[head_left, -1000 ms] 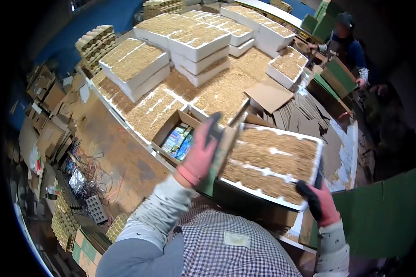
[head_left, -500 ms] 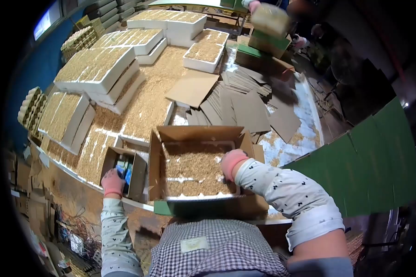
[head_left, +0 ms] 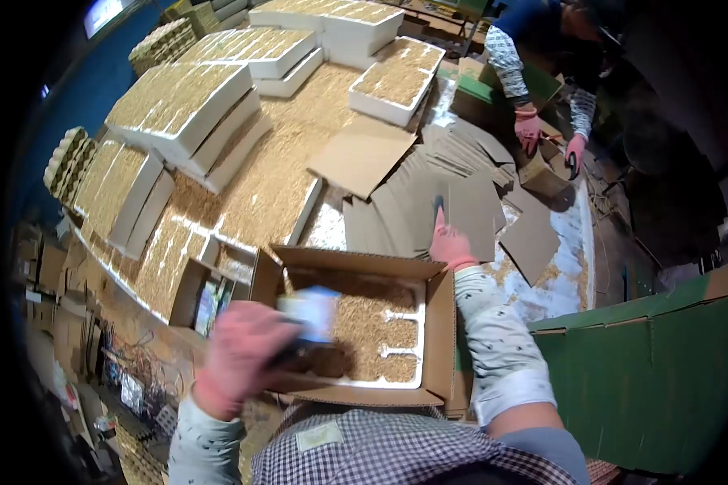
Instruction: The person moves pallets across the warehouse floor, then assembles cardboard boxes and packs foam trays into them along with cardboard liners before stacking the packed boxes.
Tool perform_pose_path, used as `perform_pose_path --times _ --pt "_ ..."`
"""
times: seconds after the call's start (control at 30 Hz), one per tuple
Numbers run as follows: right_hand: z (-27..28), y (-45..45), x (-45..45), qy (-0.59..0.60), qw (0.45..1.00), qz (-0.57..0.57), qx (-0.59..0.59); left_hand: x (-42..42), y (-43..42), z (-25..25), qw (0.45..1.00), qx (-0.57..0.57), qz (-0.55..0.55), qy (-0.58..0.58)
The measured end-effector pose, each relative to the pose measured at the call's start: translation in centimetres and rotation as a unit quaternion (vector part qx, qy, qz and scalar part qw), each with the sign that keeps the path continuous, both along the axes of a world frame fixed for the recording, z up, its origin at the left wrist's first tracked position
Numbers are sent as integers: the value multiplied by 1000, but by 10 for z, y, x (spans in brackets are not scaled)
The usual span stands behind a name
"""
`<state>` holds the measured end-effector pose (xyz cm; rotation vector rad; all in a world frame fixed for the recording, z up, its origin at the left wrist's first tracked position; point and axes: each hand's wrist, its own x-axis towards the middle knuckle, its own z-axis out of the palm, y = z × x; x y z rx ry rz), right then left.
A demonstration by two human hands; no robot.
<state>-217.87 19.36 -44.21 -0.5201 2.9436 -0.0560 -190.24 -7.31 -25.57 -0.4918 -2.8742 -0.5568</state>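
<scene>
"Which step is in hand?"

"Seemingly, a blurred packet (head_left: 311,314) is being placed in the open carton (head_left: 438,339), above the left part of the foam tray (head_left: 421,347)."

"And the fingers?"

"Left hand (head_left: 247,347): blurred — opening and grip cannot be told. Right hand (head_left: 453,246): one finger is extended over the far cardboard sheets (head_left: 477,210), any hold unclear."

"What is called for?"

"A level release, presumably — if the packet is gripped."

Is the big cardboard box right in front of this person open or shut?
Open. No lid covers the cardboard box, so the white-rimmed tray inside it, holding loose brown material, shows.
</scene>
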Motion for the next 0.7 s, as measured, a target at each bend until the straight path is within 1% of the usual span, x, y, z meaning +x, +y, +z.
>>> perform_pose_path --times 0.03,0.07,0.1,0.13,0.17,0.2,0.23,0.27,0.3,0.33,0.37,0.4,0.43,0.47,0.53,0.57,0.6,0.63,0.67,0.7 --pt "32 2 10 49 998 28 -28 -4 16 -10 992 -13 -35 -121" --pt "65 4 21 98 992 56 -52 -7 16 -14 981 -36 -78 -176" --pt "103 16 35 156 983 74 -67 -6 11 -11 994 -11 -32 -108" --pt "150 25 57 204 958 82 -184 -2 4 -5 999 10 14 -37" --pt "186 42 80 168 928 85 -322 10 -3 4 997 28 69 28" --pt "229 50 118 37 875 17 -482 20 -10 11 987 45 121 94" --pt "241 51 139 75 801 77 -589 26 -12 10 973 85 130 173" --pt "246 55 158 -42 830 74 -552 24 -5 30 974 86 108 178" --pt "252 60 177 -151 854 69 -494 22 -2 35 986 37 61 150" --pt "253 57 190 -300 865 78 -394 20 2 40 992 -13 12 122" --pt "244 41 201 -263 910 148 -285 15 12 35 994 -72 -28 82" --pt "225 19 208 -221 936 214 -170 8 21 23 994 -92 -62 -14" --pt "195 -1 213 -173 950 261 -8 3 24 -1 973 -190 -90 -95" --pt "170 -16 215 -121 933 300 156 2 27 -41 955 -251 -91 -133" --pt "160 -34 218 -89 924 291 232 0 29 -46 958 -200 -81 -189" --pt "155 -39 215 -71 918 283 268 1 19 -33 973 -117 -120 -160" --pt "145 -13 205 9 939 318 133 7 5 -12 978 -32 -159 -130" --pt "183 2 203 38 963 257 76 19 -7 20 968 163 -130 -142" --pt "221 12 203 68 978 194 19 37 -30 27 981 164 -25 -100" --pt "220 23 194 28 979 184 77 46 -48 24 995 63 50 -58"
